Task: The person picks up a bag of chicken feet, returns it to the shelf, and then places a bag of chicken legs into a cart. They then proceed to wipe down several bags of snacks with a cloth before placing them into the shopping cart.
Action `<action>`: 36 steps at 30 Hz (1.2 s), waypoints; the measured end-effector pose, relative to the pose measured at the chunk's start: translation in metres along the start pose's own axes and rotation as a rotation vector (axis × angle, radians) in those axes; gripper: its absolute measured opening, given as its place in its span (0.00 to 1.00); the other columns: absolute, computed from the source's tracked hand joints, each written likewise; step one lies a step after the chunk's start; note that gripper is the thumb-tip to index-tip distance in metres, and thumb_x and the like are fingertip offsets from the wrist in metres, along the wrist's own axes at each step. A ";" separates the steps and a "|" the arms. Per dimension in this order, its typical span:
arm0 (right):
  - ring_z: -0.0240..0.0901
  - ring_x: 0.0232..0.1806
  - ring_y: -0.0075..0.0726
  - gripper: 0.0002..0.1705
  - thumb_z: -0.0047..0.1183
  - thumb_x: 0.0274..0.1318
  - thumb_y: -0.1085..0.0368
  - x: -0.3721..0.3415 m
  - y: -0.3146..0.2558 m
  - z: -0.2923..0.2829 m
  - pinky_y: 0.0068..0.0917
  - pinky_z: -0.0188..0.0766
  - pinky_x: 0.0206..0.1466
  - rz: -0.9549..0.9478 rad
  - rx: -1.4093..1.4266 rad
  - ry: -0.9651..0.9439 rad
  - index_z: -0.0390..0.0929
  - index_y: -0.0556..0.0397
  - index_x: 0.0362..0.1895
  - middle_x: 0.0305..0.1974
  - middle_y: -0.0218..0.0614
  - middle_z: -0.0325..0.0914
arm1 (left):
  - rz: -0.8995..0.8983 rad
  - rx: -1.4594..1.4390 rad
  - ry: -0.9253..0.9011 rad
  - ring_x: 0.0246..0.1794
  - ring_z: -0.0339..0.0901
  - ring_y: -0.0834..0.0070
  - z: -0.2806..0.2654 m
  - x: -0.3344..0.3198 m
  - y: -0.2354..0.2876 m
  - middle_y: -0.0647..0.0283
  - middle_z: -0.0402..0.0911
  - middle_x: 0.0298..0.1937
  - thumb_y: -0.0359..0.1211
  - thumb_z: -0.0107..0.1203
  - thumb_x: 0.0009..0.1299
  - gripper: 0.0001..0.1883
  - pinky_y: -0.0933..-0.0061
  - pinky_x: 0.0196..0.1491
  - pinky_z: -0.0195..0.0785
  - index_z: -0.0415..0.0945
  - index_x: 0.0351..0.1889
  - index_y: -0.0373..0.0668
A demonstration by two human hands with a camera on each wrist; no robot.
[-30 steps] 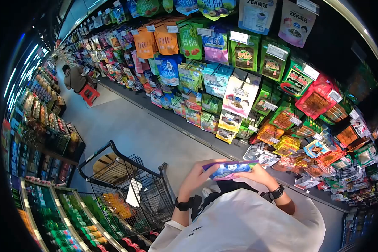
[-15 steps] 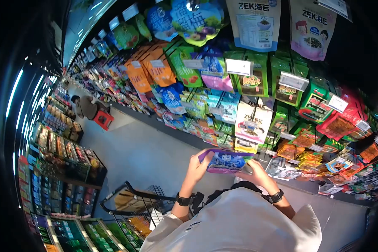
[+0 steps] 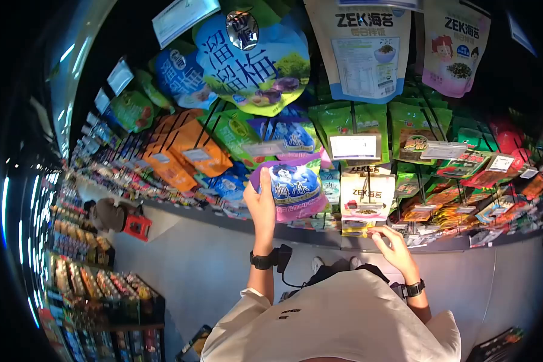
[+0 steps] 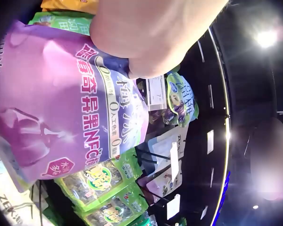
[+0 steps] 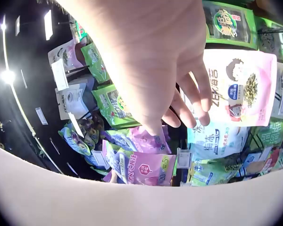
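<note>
A purple and blue snack bag [image 3: 295, 188] hangs from my left hand [image 3: 261, 202], which pinches its left upper edge in the head view. The left wrist view shows the bag [image 4: 47, 103] large, with the hand [image 4: 146, 33] at its top edge. My right hand [image 3: 397, 252] is off the bag, lower and to the right, fingers loosely extended and holding nothing. In the right wrist view that hand [image 5: 155, 61] has its fingers spread in front of a white and pink seaweed bag [image 5: 245, 87].
Racks of hanging bags fill the front, with price tags such as a white one [image 3: 354, 146]. A similar purple and blue bag [image 3: 292, 134] hangs behind. Far left, a person [image 3: 107, 215] is by a red stool [image 3: 137, 227]. Grey floor [image 3: 181, 265] lies below.
The right hand has let go of the bag and moved down and right. The left hand has raised the bag toward the rack. The view has turned, and the cart is out of sight.
</note>
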State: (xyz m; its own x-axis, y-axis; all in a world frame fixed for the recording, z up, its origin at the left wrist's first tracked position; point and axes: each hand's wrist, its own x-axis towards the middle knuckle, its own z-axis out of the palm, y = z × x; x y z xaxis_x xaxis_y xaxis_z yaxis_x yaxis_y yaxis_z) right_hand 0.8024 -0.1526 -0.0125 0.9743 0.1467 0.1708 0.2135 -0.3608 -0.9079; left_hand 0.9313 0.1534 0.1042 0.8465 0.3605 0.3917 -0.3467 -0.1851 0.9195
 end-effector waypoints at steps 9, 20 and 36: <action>0.83 0.46 0.41 0.12 0.53 0.69 0.67 0.026 -0.039 0.027 0.33 0.75 0.53 0.054 -0.110 0.089 0.82 0.59 0.51 0.44 0.44 0.84 | -0.004 -0.061 -0.164 0.29 0.64 0.87 0.000 0.035 -0.022 0.72 0.75 0.28 0.33 0.54 0.77 0.12 0.79 0.31 0.60 0.76 0.37 0.30; 0.83 0.46 0.42 0.11 0.53 0.69 0.69 0.039 -0.040 0.050 0.34 0.76 0.52 0.051 -0.112 0.088 0.82 0.59 0.50 0.41 0.43 0.84 | -0.021 -0.133 -0.178 0.36 0.72 0.86 -0.004 0.052 -0.031 0.67 0.82 0.37 0.28 0.56 0.75 0.10 0.80 0.39 0.64 0.79 0.47 0.29; 0.77 0.59 0.37 0.24 0.55 0.67 0.69 0.113 -0.056 0.065 0.32 0.74 0.57 -0.103 0.059 0.184 0.71 0.54 0.66 0.57 0.40 0.78 | 0.085 -0.104 -0.174 0.28 0.60 0.91 -0.004 0.060 -0.009 0.78 0.73 0.28 0.33 0.56 0.79 0.11 0.83 0.29 0.51 0.80 0.42 0.31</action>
State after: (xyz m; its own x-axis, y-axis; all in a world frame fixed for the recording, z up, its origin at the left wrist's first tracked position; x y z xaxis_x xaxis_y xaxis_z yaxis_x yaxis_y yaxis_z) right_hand 0.8959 -0.0560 0.0323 0.9455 0.0078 0.3256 0.3130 -0.2977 -0.9019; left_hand 0.9838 0.1801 0.1191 0.8662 0.1826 0.4651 -0.4522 -0.1093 0.8852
